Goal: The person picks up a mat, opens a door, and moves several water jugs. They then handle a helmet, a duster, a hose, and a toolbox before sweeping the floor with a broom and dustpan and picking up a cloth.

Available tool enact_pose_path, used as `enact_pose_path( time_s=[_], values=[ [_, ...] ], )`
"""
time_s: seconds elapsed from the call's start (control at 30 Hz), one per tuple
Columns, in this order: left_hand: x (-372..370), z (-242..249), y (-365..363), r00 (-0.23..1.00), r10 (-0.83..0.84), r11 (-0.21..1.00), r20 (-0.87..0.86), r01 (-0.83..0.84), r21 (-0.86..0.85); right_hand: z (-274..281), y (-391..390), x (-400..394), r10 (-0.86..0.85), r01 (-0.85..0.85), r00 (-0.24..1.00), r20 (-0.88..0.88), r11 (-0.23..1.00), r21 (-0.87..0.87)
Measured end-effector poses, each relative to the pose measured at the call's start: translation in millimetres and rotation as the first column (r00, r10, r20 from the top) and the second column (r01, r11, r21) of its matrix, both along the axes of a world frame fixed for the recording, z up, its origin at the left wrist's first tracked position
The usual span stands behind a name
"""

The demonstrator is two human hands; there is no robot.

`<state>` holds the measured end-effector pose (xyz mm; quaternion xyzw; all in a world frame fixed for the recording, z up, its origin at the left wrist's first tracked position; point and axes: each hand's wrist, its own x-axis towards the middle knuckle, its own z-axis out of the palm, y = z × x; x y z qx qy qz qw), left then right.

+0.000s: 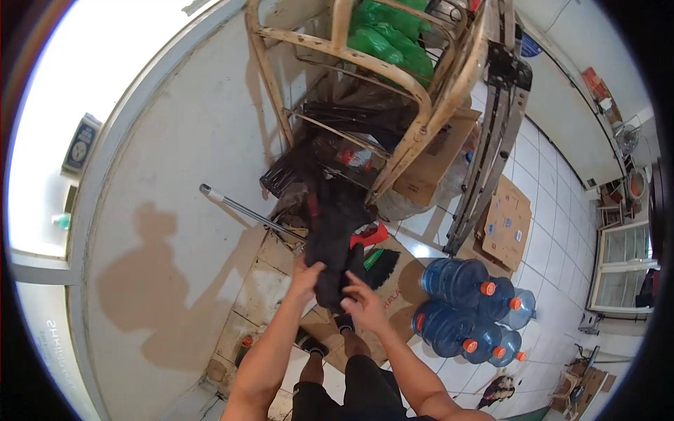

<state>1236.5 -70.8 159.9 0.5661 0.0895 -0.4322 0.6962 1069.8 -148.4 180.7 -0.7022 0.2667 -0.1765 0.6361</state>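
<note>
A long, dark, soft bundle (330, 245), like black cloth or a bag, hangs in front of me beneath the metal rack. My left hand (305, 278) is closed on its left edge near the lower end. On the other side, my right hand (364, 303) has its fingers apart, with the fingertips right at the bundle's edge. Just beyond the right hand lie a black-bristled broom head (381, 266) with a green patch and a red plastic piece (372, 236). The bundle's upper end merges with dark bags under the rack.
A rusty cream metal rack (344, 49) holding green bags (393, 42) stands ahead. Left of the bundle, a silver pole (246, 212) leans toward the wall (168, 154). Several blue water jugs (449, 281) stand at right, near flattened cardboard (509, 221). Cardboard (393, 302) also lies underfoot.
</note>
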Motion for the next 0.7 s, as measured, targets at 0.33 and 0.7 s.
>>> enact_pose_path(
  time_s=[0.33,0.7],
  values=[
    [47.3,162.1,157.9,0.98,0.038,0.999,0.195,-0.032,-0.036,17.2,-35.0,-12.1,-0.135,0.091,0.981,-0.138,0.955,-0.283],
    [84.7,358.4,220.9,0.67,0.26,0.912,0.696,0.066,-0.404,102.6,41.6,161.8,0.278,-0.127,0.94,0.196,0.82,-0.557]
  ],
)
